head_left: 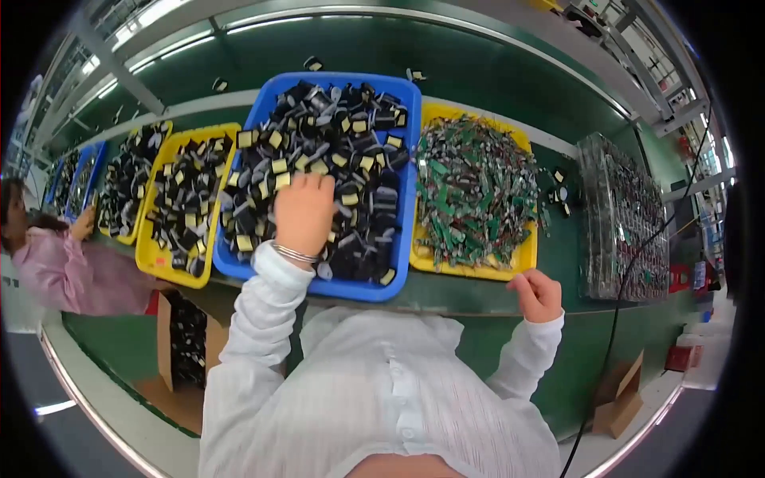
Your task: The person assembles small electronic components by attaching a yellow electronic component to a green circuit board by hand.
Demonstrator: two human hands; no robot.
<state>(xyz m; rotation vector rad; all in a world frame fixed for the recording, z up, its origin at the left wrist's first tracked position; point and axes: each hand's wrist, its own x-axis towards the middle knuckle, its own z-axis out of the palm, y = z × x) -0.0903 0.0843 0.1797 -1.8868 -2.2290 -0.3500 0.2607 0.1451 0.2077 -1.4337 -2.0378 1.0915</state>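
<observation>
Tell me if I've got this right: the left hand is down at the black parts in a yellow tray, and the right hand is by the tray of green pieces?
Almost! The tray is blue, not yellow: the head view shows the left hand down at the black parts in a blue tray, and the right hand by the tray of green pieces.

2 hands, 2 arms in view. Left hand (305, 211): reached forward, back of hand up, fingers bent downward, fingertips hidden; grip cannot be read. Left wrist (288, 263): nearly in line with the left forearm (259, 319), which slants up and rightward. Right hand (538, 295): held lower and nearer the torso (390, 382), well apart from the left, fingers curled loosely inward. Right forearm (527, 350): angled outward from a bent elbow.
</observation>
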